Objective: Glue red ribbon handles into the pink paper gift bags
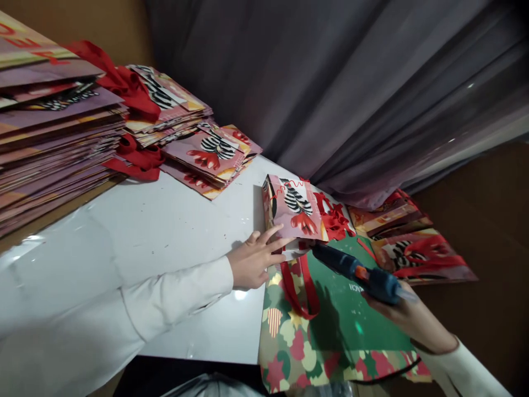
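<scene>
A small pink paper gift bag (285, 212) with a zebra-striped bow and red flower print lies on its side, its mouth toward me. My left hand (256, 258) is at that opening, fingers spread, with fingertips touching the bag's edge. My right hand (407, 317) is wrapped round a dark blue glue gun (351, 264). A clear glue stick pokes from the gun's back end, and its nozzle is at the right corner of the bag's opening. Beneath lies a large green bag (355, 309) with a patterned border and a red ribbon handle (305, 292).
Tall stacks of flat printed bags (53, 143) with red ribbons stand at the left of the white table (165, 231). Smaller piles (217, 151) lie farther back. Red ribbons (334, 218) and more bags (425, 256) lie at the right, below a grey curtain (322, 82).
</scene>
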A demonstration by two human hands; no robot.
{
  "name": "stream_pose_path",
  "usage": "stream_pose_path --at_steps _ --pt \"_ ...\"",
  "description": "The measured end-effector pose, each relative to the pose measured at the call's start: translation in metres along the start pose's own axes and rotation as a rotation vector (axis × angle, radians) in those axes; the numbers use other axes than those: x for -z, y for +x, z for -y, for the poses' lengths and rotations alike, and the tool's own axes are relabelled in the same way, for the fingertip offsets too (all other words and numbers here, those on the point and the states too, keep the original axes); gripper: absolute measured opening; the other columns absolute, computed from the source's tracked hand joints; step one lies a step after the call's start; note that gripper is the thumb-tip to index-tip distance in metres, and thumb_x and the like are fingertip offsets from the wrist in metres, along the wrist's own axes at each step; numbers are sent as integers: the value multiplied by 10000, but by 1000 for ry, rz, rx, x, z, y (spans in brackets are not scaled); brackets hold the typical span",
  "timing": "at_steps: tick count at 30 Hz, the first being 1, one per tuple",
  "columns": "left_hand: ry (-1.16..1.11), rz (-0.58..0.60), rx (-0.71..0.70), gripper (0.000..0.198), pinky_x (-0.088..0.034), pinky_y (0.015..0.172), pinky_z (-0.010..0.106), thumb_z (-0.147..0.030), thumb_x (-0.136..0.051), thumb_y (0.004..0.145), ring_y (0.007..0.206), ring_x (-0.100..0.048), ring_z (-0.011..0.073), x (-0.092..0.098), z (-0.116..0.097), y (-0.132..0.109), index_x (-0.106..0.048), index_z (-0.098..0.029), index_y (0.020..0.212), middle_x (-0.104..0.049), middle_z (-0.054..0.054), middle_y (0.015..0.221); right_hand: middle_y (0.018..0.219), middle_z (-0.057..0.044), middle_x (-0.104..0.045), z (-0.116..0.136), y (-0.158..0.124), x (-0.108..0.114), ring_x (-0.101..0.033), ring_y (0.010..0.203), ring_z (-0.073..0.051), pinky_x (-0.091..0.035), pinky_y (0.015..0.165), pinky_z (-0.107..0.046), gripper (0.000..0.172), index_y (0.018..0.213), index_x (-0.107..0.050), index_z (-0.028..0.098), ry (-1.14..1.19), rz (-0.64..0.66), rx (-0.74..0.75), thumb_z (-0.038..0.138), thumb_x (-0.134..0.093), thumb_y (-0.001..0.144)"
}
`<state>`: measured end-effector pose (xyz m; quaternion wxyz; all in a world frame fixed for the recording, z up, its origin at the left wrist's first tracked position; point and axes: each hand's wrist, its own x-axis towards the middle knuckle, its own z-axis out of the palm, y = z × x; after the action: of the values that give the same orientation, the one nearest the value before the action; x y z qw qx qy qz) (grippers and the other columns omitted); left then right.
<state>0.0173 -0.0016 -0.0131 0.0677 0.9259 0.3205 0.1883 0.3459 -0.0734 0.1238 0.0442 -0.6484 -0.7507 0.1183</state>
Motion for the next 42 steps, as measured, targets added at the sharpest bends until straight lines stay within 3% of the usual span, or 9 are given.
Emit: stream_pose_path --at_steps 2,7,13,18,24,30,36,42 --pt "16 7 3 486 -327 959 484 -219 -574 732 1473 -81 391 1 0 0 -623 -292 1210 -296 -11 1602 697 -58 -740 -16 -9 -9 -694 622 -242 -560 563 -297 223 755 -712 213 141 -62 -74 419 -637 720" --pt "7 33 1 548 -350 931 478 -199 -552 734 1470 -101 384 3 2 1 -596 -312 1268 -276 -16 1611 819 -126 -767 -30 -10 -33 -724 732 -299 -603 662 -377 351 799 -743 175 334 -56 -246 479 -684 634" --pt "13 98 16 664 -365 915 492 -147 -528 708 1461 -143 392 7 2 0 -544 -336 1344 -268 -7 1614 956 -124 -759 -10 32 -61 -712 824 -260 -594 739 -366 458 1043 -708 159 559 38 -51 464 -700 702" --pt "45 126 3 647 -376 893 500 -146 -509 728 1470 -127 403 12 2 0 -552 -334 1345 -251 14 1619 862 -75 -723 -12 68 -76 -665 778 -211 -567 732 -333 401 954 -668 154 541 70 141 485 -719 732" --pt "71 168 1 688 -400 837 498 -138 -479 724 1465 -120 431 13 5 0 -527 -365 1371 -255 11 1613 907 -67 -704 -18 87 -81 -648 815 -202 -547 788 -333 397 969 -656 142 583 128 247 442 -729 720" --pt "123 141 -24 655 -404 796 476 -130 -459 754 1458 -134 436 8 8 -2 -548 -362 1360 -275 33 1601 903 -48 -700 -15 101 -85 -623 790 -176 -524 753 -287 342 993 -666 144 554 162 338 356 -698 727" --pt "133 146 -22 676 -412 808 472 -131 -467 753 1451 -144 447 6 8 -2 -532 -358 1386 -251 23 1611 775 -41 -677 -20 95 -78 -583 670 -153 -506 656 -271 245 859 -645 146 489 152 306 348 -663 721" --pt "112 172 -11 672 -420 815 487 -142 -469 758 1448 -142 454 9 6 0 -528 -342 1396 -253 30 1614 789 -32 -672 -21 83 -70 -583 662 -152 -496 631 -262 262 899 -636 163 478 133 237 355 -654 722"
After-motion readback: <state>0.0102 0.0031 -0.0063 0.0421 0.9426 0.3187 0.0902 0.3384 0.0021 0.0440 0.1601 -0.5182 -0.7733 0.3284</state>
